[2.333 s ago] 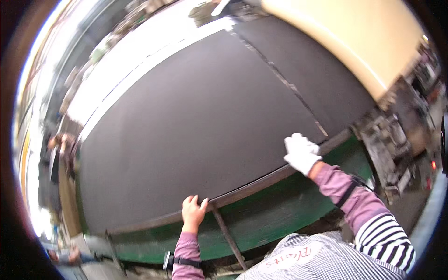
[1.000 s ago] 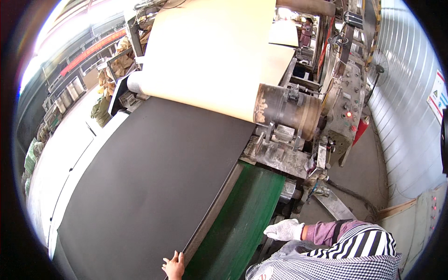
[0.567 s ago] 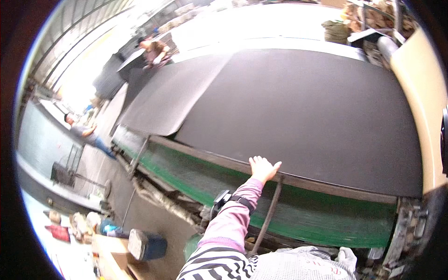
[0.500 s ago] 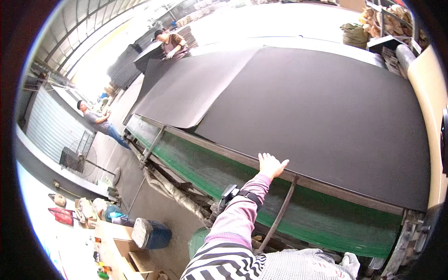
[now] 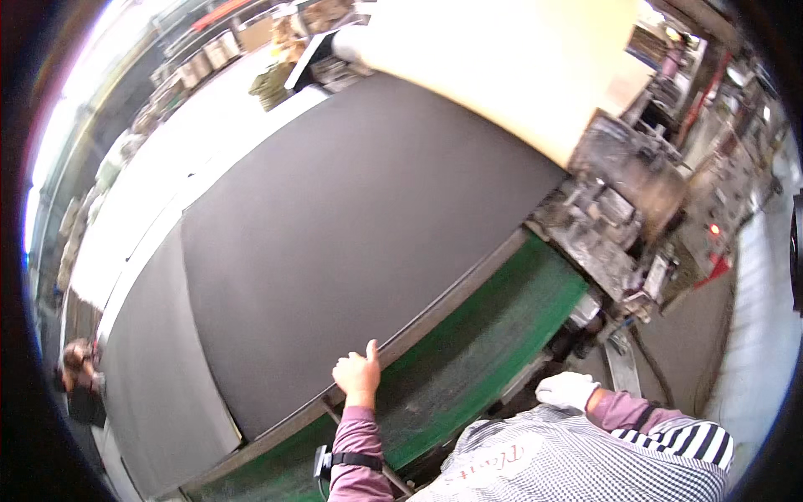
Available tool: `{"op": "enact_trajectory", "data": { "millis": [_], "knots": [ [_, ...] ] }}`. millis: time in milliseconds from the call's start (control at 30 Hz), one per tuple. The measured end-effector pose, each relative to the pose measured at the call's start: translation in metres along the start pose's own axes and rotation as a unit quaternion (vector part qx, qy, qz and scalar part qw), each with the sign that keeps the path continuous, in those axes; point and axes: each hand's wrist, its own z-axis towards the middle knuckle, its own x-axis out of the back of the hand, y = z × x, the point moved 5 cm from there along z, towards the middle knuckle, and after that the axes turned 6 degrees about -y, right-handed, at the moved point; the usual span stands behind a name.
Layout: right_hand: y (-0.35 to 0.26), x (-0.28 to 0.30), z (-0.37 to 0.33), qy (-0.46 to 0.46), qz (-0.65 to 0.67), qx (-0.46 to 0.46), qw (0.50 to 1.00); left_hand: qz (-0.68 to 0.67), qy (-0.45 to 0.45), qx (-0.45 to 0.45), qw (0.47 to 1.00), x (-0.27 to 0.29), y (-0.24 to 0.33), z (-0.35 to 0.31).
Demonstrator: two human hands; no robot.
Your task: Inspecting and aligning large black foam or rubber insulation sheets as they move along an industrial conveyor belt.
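A large flat black sheet [image 5: 360, 226] lies across the long table, its near edge along a grey rail [image 5: 427, 322]. My bare left hand [image 5: 357, 374] rests on that near edge, its fingers over the sheet and the thumb apart, gripping nothing. A second, greyer sheet [image 5: 163, 368] covers the left end, one corner lifted slightly near the rail. Below the rail runs a green belt [image 5: 493, 335]. My right hand [image 5: 567, 391], in a white glove, is held in front of my checked apron [image 5: 577, 452], near the belt's edge; its fingers are too blurred to read.
A broad cream-coloured surface [image 5: 493, 58] curves over the sheet's far right end. Right of the table stands a grimy machine [image 5: 619, 201], with a small red light [image 5: 715, 228] farther right. At the far left a co-worker [image 5: 79, 364] bends beside the grey sheet.
The view has swung to the right, bringing in the machine and my gloved right hand at the waist. My left hand stays at the rail, its fingers less spread than before.
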Motion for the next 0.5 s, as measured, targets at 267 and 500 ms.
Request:
{"op": "enact_trajectory", "data": {
  "millis": [267,500],
  "knots": [
    [-0.002,0.013,-0.008,-0.015,-0.026,0.005,1.0,-0.007,0.122,0.049,0.991,0.031,-0.083,0.016],
    [-0.118,0.106,0.043,0.207,0.104,0.167,0.958,-0.103,0.202,0.277,0.934,0.005,-0.267,-0.041]
  ]
}}
